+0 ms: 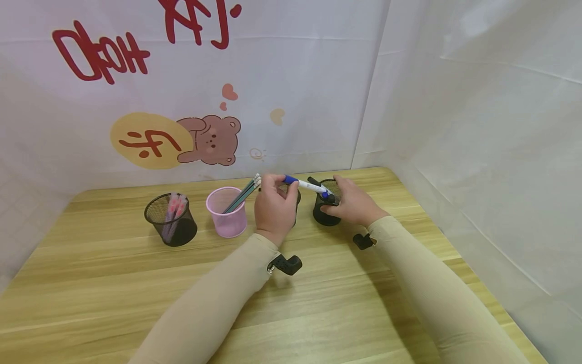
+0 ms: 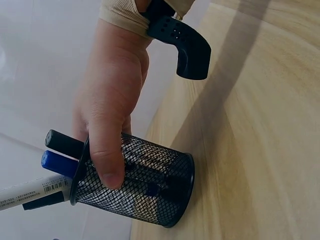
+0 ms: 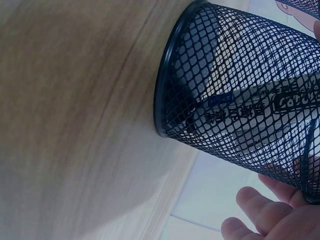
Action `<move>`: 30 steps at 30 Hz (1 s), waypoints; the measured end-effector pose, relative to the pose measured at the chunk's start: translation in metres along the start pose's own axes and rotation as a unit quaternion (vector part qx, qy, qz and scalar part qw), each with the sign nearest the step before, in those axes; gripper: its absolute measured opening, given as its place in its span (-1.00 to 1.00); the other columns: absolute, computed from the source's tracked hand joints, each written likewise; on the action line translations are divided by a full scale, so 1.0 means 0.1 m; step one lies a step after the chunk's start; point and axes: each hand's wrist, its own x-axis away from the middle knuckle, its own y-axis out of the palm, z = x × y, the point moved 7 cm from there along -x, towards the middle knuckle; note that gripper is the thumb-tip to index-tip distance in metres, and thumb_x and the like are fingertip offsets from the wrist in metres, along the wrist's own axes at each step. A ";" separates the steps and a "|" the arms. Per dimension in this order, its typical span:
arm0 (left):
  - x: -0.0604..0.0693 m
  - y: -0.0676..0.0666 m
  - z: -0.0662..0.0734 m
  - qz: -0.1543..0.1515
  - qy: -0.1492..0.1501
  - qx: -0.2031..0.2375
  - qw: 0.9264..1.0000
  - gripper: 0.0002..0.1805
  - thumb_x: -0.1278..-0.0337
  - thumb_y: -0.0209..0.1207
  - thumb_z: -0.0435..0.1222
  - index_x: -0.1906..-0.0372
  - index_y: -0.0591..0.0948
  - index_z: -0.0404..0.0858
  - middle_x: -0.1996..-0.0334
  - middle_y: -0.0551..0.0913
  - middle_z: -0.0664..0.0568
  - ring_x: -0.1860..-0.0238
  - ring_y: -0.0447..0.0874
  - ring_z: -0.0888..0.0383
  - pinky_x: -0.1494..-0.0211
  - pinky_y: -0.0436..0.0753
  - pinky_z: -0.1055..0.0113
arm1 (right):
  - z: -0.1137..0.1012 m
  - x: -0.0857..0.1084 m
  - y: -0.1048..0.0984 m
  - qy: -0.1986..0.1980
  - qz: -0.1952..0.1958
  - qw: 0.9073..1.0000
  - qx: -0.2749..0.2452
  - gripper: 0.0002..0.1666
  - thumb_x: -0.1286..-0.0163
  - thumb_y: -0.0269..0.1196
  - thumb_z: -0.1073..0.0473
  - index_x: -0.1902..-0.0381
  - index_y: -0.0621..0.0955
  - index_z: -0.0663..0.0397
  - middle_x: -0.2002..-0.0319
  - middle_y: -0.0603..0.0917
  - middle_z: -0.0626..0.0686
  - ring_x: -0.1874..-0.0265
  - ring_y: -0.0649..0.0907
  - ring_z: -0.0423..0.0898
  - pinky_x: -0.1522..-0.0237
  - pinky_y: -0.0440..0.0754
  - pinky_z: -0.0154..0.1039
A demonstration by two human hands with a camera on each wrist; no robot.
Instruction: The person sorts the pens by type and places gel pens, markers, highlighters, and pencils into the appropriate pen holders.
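In the head view, my left hand [image 1: 275, 207] pinches a white marker [image 1: 309, 185] with a blue end, held slanting over the mouth of a black mesh pen cup [image 1: 326, 215]. My right hand [image 1: 359, 203] grips that cup by its rim. From the left wrist view, the right hand's thumb presses the mesh side. A black marker [image 2: 64, 143] and a blue-ended marker [image 2: 59, 163] stick out beside the white one. The right wrist view looks through the mesh at a labelled white marker [image 3: 250, 110] inside, with fingers [image 3: 260, 207] beside the cup.
Left of my hands stand a pink pen cup [image 1: 229, 227] with green pencils [image 1: 241, 194] and a black mesh cup [image 1: 182, 230] with pink-topped pens [image 1: 175, 210]. Another black cup [image 1: 297, 202] is mostly hidden behind my left hand. White printed cloth [image 1: 309, 101] hangs behind the wooden table [image 1: 318, 303].
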 end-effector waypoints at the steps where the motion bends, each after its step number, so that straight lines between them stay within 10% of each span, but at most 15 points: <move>1: 0.01 0.00 0.00 0.000 0.000 0.002 1.000 -0.66 -0.40 0.31 -0.18 -0.05 0.52 -0.29 0.25 0.83 -0.09 0.47 0.71 0.03 0.44 0.57 0.15 | 0.00 0.00 0.00 0.000 0.000 1.000 0.000 0.31 -0.24 0.48 -0.28 -0.67 0.10 0.20 -0.48 0.38 0.37 -0.35 0.56 0.24 -0.40 0.54 0.25; 30: 0.06 0.08 -0.06 -0.005 -0.031 -0.008 0.999 -0.68 -0.40 0.33 -0.14 -0.03 0.56 -0.25 0.12 0.84 -0.09 0.46 0.59 0.04 0.45 0.44 0.22 | 0.01 0.00 0.01 -0.004 0.003 1.000 0.004 0.31 -0.25 0.48 -0.27 -0.67 0.09 0.18 -0.49 0.37 0.37 -0.37 0.55 0.27 -0.38 0.54 0.29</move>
